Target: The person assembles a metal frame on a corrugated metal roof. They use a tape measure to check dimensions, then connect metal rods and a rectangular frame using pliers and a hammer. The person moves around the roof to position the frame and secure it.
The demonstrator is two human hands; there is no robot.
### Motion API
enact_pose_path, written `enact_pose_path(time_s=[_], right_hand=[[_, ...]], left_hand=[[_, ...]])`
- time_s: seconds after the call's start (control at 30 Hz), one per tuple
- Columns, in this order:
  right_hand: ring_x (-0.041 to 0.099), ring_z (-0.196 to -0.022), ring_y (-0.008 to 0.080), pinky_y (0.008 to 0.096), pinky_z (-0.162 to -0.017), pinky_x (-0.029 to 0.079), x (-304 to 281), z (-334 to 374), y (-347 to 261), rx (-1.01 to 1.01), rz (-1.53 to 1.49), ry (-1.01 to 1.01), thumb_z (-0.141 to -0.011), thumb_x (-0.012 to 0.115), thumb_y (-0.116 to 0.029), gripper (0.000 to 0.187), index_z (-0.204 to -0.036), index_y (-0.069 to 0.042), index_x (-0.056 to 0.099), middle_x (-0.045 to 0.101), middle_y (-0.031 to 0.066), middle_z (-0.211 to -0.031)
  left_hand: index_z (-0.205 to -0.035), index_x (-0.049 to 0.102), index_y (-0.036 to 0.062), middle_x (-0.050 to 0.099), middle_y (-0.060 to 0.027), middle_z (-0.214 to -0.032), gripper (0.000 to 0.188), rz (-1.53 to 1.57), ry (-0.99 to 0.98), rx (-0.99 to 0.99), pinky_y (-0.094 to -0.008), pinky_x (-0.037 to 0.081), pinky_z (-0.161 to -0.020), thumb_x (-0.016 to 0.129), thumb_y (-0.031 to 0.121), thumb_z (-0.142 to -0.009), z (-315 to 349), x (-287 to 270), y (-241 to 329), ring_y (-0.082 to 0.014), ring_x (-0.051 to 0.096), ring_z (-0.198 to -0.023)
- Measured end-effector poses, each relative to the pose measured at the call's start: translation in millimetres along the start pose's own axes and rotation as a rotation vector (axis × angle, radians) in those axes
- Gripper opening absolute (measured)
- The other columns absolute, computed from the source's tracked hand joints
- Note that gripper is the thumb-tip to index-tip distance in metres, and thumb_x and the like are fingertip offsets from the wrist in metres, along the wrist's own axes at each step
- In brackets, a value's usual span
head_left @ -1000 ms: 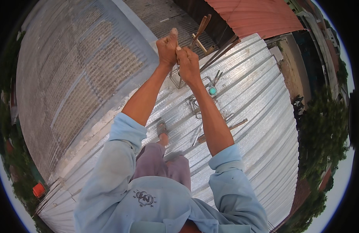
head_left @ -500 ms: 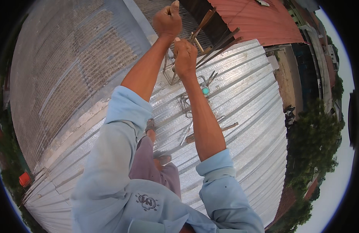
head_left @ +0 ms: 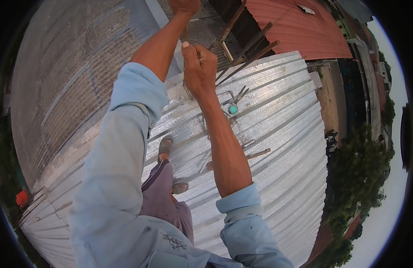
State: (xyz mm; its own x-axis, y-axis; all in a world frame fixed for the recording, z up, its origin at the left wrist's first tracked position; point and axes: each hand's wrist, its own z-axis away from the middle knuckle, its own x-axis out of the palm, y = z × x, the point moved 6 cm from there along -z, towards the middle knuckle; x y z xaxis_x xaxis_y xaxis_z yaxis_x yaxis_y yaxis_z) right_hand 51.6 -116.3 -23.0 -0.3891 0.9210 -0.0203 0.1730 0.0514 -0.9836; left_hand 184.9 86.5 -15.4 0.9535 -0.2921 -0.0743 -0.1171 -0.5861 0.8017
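strip (head_left: 186,34), slender, brown, extends upward from right hand (head_left: 201,69) toward left hand (head_left: 184,5); right fingers curl closed, hold unclear; left fingers indiscernible.

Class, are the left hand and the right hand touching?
Apart: the head view shows the left hand at the top edge, with grey roof visible between it and the right hand.

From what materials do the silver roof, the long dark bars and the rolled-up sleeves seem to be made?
Silver roof: likely sheet metal, bare and shiny, judging by the bright glare and regular ribs.
Long dark bars: perhaps rusted steel, dull brown and straight, though wood is not excluded.
Rolled-up sleeves: most likely soft cloth, matte, with loose folds and turned cuffs.
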Motion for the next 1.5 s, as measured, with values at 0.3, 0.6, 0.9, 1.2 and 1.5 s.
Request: enact_pose_path(time_s=[0.3,0.6,0.9,1.2,1.5], right_hand=[[0.037,-0.052,0.0119,0.0365,-0.048,0.033,-10.2,10.3,-3.4,-0.018,0.043,0.044,-0.097,0.061,-0.022,0.042,-0.065,0.004,0.05,0.043,0.0103,-0.052],[0.032,-0.052,0.0069,0.0318,-0.045,0.027,-11.0,25.6,-4.2,-0.052,0.042,0.075,-0.1,0.06,-0.021,0.045,-0.062,0.0,0.046,0.037,0.0006,-0.051],[0.032,-0.057,0.007,0.0307,-0.049,0.028,-0.7,4.4,-1.4,0.004,0.036,0.069,-0.098,0.063,-0.026,0.048,-0.062,-0.001,0.043,0.038,-0.0021,-0.056],[0.034,-0.06,0.0093,0.0314,-0.054,0.031,12.0,-14.8,4.3,0.088,-0.031,0.02,-0.101,0.055,-0.029,0.046,-0.065,-0.003,0.045,0.038,-0.0009,-0.06],[0.039,-0.06,0.0108,0.0301,-0.056,0.031,7.8,-19.2,-2.5,0.063,0.079,0.074,-0.102,0.048,-0.024,0.044,-0.064,-0.002,0.046,0.045,0.003,-0.06]], left_hand=[[-0.073,0.065,-0.0034,0.06,-0.0281,-0.068,0.054,-0.117,-0.062,-0.021,-0.0517,0.042,-0.059,0.055,0.044,-0.097,-30.6,37.2,-19.9,-0.0409,0.062,-0.059],[-0.07,0.063,-0.0023,0.057,-0.024,-0.062,0.058,-0.101,0.005,0.045,-0.0491,0.04,-0.058,0.053,0.048,-0.098,-50.9,74.1,-51.0,-0.0327,0.055,-0.055],[-0.062,0.055,-0.0014,0.043,-0.014,-0.052,0.059,0.05,-0.11,0.038,-0.0467,0.033,-0.053,0.056,0.045,-0.099,-19.3,34.6,-10.5,-0.0197,0.04,-0.052],[-0.06,0.055,0.0025,0.043,-0.0084,-0.049,0.058,0.344,-0.352,-0.005,-0.0378,0.035,-0.047,0.066,0.048,-0.094,48.2,-37.3,32.3,-0.0187,0.041,-0.045],[-0.075,0.071,0.0041,0.06,-0.0046,-0.056,0.051,0.627,-0.679,-0.171,-0.0315,0.04,-0.048,0.069,0.053,-0.091,46.8,-65.0,38.5,-0.0109,0.05,-0.05]])
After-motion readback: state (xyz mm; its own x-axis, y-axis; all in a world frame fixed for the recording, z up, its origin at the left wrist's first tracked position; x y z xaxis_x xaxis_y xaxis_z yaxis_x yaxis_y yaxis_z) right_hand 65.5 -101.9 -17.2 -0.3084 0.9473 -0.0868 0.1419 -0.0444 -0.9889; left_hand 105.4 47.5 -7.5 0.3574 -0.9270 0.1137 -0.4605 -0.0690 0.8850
